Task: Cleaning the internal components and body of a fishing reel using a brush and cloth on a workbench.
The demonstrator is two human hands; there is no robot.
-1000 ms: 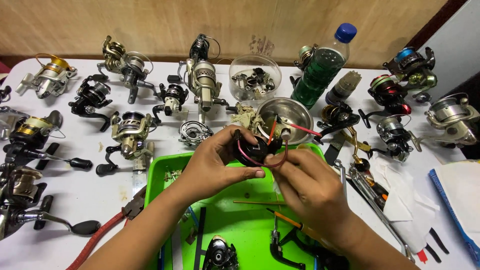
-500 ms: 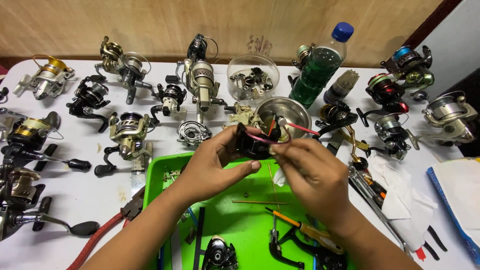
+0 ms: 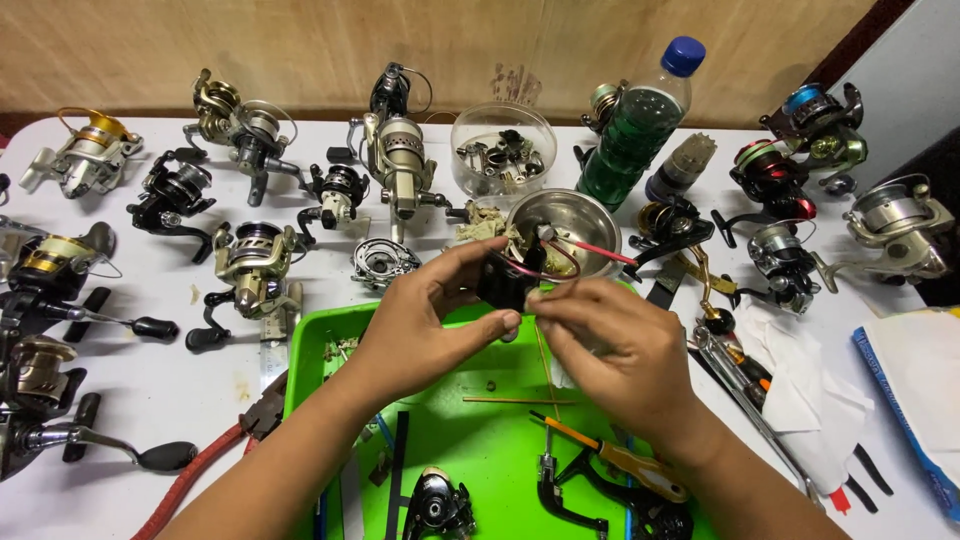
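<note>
Above green tray (image 3: pixel 330 360): both hands grip black reel body (image 3: pixel 505 280), axis unclear.

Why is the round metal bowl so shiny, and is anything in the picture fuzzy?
In the head view, light from above glares off the round shiny metal bowl and the clear round plastic tub; the left hand and right hand on the small black reel part look sharp; reels near the edges look slightly stretched; shadows are soft.

Both forearms bare, no sleeves, no gloves. Left hand (image 3: pixel 425 325) & right hand (image 3: pixel 615 345): no rings, no watch, short nails.
</note>
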